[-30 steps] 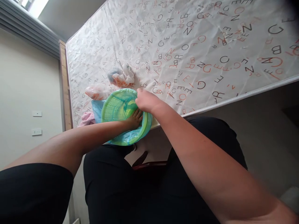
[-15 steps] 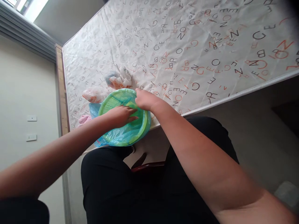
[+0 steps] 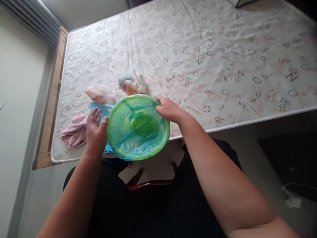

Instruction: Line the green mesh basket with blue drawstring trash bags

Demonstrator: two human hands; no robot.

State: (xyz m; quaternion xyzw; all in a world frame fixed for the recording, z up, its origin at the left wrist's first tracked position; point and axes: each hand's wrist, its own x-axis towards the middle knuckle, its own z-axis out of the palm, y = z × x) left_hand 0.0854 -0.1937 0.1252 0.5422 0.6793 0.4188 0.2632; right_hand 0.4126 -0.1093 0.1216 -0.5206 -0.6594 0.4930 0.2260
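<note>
A round green basket-like trash bin [image 3: 116, 119], lined with a thin blue plastic bag [image 3: 133, 145], is tilted so that I look into its mouth. The bag is folded over the rim. My right hand [image 3: 168, 108] grips the rim at its upper right, thumb on the inner side. Beside the left rim my left hand [image 3: 96, 129] is open, its fingers apart; whether it touches the rim I cannot tell. More blue plastic [image 3: 101, 108] lies behind the left hand. A pink cloth [image 3: 75, 130] lies crumpled left of that hand.
Two knotted white plastic bags with orange print, one at the left [image 3: 100, 93] and one at the right [image 3: 133, 82], lie beyond the bin on a letter-printed mattress [image 3: 158, 43]. A wooden bed board [image 3: 53, 99] borders it at left. Below is a dark red chair edge [image 3: 150, 183].
My left hand has come out of the bin to its left side. My right hand still holds the rim. The view has shifted, showing more of the pink cloth.
</note>
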